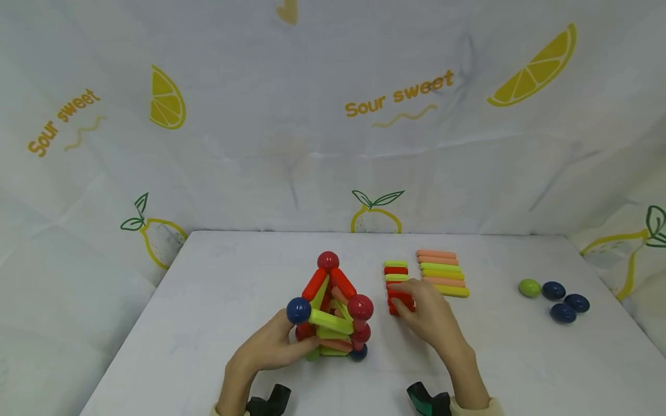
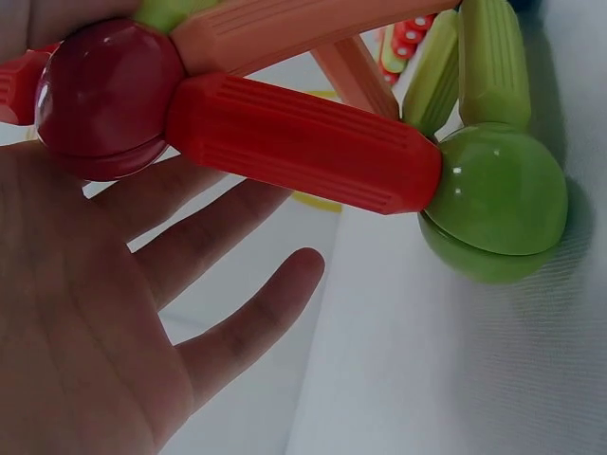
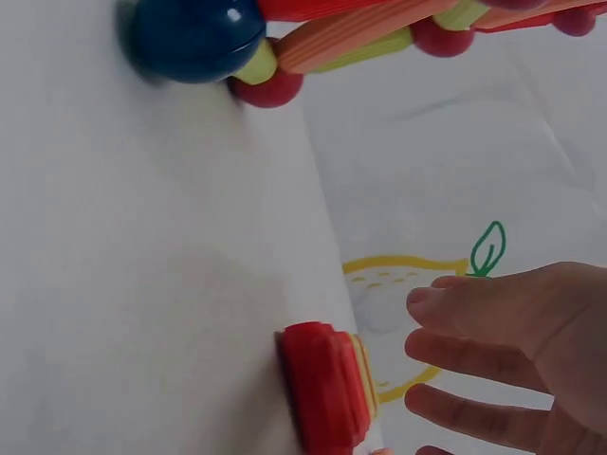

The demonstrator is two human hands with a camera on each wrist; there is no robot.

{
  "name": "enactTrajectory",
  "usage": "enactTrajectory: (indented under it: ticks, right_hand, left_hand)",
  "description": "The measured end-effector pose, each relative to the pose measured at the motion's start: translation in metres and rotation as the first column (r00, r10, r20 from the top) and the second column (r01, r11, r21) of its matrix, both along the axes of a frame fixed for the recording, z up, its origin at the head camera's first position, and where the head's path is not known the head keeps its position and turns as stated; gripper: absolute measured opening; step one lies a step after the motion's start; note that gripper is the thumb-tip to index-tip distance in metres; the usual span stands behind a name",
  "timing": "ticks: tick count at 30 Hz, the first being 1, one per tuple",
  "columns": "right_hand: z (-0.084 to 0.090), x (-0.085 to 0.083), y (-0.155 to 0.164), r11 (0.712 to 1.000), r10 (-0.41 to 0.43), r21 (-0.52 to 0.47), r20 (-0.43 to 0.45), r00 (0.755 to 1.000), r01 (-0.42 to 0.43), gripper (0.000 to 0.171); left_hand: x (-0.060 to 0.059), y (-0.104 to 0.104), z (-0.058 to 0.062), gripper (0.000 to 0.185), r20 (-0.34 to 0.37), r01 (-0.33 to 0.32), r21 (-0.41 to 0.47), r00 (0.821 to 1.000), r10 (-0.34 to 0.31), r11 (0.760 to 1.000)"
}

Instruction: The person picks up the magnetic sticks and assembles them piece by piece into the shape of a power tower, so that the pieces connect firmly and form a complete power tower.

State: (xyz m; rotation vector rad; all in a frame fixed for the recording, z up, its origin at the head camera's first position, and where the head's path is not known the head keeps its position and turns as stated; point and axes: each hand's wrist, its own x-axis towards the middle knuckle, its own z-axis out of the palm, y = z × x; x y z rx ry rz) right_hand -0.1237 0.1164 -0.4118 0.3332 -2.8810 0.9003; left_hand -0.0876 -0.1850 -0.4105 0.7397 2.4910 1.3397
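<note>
On the white table point(image 1: 171, 323), just left of the right hand point(image 1: 426, 309), lay a row of short red and yellow-green sticks point(image 1: 396, 278) that looked like plastic. The red ones at the near end sat right by its fingertips. Each short stick ran side to side, and the row ran away from the person. The thumb was on the near side and a finger was on the far side. The right hand was nearer to them than the left hand point(image 1: 270, 346). Its fingers were loose and a little apart, with nothing seen between them; whether a tip touched a stick, I could not tell.

The left hand held a tall frame of colored sticks and shiny balls point(image 1: 331, 322), with some fingers straight and spread. The frame stood left of the short sticks.

Beyond the right hand lay longer peach, yellow and yellow-green sticks point(image 1: 443, 274). Far to the right were one green ball point(image 1: 529, 288) and three dark blue balls point(image 1: 563, 313).

Behind, a white cloth point(image 1: 250, 115) said "Sour sweet" twice in orange letters point(image 1: 399, 94). I could read no brand on the toys.
</note>
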Motion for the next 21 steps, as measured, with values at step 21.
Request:
enactTrajectory:
  ticks: [21]
  right_hand:
    - [-0.019,-0.003,-0.005,0.991,-0.04,0.129,0.129,0.991,0.023,0.021]
  left_hand:
    - [-0.003,0.003,-0.002,0.069,-0.026,0.005,0.037,1.0,-0.004,0.999]
